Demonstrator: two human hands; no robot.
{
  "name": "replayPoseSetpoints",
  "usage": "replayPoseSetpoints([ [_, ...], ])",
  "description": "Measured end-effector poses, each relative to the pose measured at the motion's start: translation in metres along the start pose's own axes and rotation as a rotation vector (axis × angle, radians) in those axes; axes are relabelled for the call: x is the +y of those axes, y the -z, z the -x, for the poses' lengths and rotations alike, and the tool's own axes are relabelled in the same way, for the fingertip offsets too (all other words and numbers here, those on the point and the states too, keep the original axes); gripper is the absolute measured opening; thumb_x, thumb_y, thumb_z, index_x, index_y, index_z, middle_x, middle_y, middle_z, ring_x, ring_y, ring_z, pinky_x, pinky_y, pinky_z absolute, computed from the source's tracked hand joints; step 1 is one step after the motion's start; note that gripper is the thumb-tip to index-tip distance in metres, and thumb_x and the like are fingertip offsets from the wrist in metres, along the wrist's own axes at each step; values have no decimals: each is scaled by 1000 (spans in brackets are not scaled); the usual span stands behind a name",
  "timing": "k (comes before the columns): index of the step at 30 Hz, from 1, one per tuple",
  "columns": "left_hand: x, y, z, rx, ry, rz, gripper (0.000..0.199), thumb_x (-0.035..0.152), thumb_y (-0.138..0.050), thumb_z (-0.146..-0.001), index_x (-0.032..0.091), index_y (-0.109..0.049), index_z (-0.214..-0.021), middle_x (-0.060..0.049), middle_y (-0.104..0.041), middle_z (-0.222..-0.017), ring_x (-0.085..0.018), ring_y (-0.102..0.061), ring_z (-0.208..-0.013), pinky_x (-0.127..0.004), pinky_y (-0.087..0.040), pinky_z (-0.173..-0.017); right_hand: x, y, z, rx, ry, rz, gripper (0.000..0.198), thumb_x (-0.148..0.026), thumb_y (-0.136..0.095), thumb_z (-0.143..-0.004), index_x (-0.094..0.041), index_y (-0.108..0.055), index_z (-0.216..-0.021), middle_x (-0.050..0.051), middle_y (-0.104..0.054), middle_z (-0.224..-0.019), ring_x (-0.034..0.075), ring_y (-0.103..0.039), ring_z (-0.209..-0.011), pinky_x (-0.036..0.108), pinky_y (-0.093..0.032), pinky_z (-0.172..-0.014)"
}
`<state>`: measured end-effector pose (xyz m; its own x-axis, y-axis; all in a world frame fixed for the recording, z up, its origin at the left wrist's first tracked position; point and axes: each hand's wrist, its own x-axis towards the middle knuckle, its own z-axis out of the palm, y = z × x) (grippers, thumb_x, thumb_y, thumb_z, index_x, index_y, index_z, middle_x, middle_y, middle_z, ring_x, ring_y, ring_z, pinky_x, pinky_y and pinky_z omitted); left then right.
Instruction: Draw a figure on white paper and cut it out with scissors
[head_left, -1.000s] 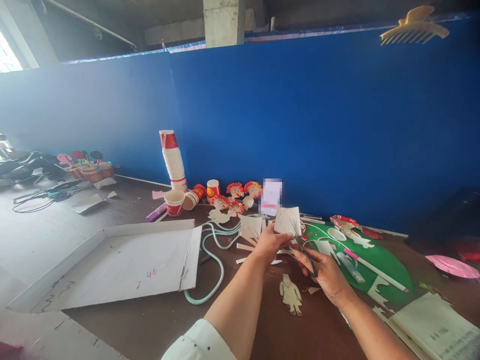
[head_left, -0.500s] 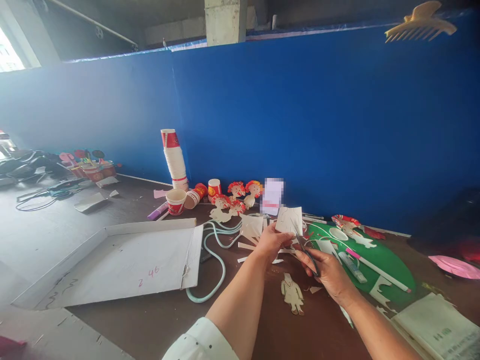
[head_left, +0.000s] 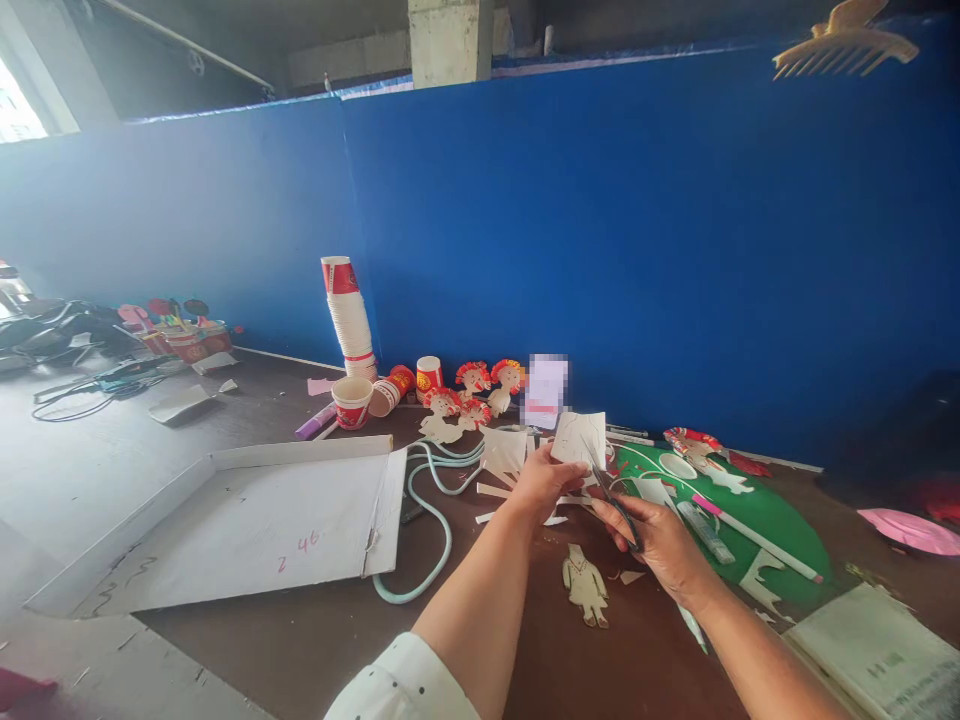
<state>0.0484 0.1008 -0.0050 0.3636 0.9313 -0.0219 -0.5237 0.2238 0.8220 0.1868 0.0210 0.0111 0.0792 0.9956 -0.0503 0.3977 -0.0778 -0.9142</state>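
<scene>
My left hand [head_left: 546,484] is closed on the lower left of a white piece of paper [head_left: 574,432], which stands up and bears a drawn outline. In my right hand [head_left: 654,540] is a pair of dark-handled scissors [head_left: 619,512], fingers wrapped through the handles. The blades point up and left, at the lower right of the paper. Below my hands a cut-out paper figure [head_left: 583,588] lies on the brown table. Small paper scraps [head_left: 631,577] lie beside the figure, and a white piece with cut strips [head_left: 504,455] is left of my left hand.
Left stands a white cardboard tray [head_left: 247,540] with a pale cord [head_left: 448,545] beside it. Paper cups [head_left: 352,402] and red-haired paper figures [head_left: 442,415] line the blue partition [head_left: 600,220]. A green mat [head_left: 795,530] with a pink-capped marker [head_left: 757,540] lies right, near a notebook [head_left: 877,645].
Both hands stay nearly in place around the paper and scissors. A thin sliver of scrap now shows beside the cut-out figure. The view has shifted very slightly.
</scene>
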Motion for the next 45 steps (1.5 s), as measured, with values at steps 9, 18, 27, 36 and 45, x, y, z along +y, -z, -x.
replayPoseSetpoints([
  [9,2,1,-1,-9,7,-2,44,21,-80,-52,11,-61,-90,-7,-65,-83,-14,-61,-72,-26,-45,-67,0,0,0,5,-15,9,60,-63,-60,-69,-17,-70,-107,-5,-45,-48,11,-39,-47,24,-26,-44],
  [18,0,1,-2,9,14,12,44,25,-81,-52,12,-61,-89,-6,-65,-82,-13,-59,-71,-26,-44,-67,4,2,-2,-29,-3,44,59,-61,-60,-72,-18,-69,-110,-5,-46,-49,12,-40,-48,25,-27,-45],
  [27,-1,2,-3,-10,21,-20,45,25,-82,-50,13,-60,-88,-4,-64,-82,-12,-59,-70,-27,-45,-69,6,4,-3,-45,2,50,60,-60,-59,-73,-17,-68,-113,-3,-50,-51,14,-45,-52,26,-31,-49],
  [36,-3,4,-4,-15,22,-36,44,24,-80,-52,11,-60,-88,-4,-63,-80,-12,-59,-68,-27,-45,-67,13,6,-7,-79,33,52,55,-57,-59,-77,-19,-67,-115,-4,-48,-52,12,-42,-52,25,-28,-49],
  [45,-1,6,-4,-39,32,-44,45,24,-81,-51,12,-60,-88,-4,-63,-79,-11,-58,-67,-26,-44,-65,16,9,-9,-112,8,14,53,-57,-61,-75,-20,-68,-113,-4,-46,-50,10,-38,-49,23,-26,-44],
])
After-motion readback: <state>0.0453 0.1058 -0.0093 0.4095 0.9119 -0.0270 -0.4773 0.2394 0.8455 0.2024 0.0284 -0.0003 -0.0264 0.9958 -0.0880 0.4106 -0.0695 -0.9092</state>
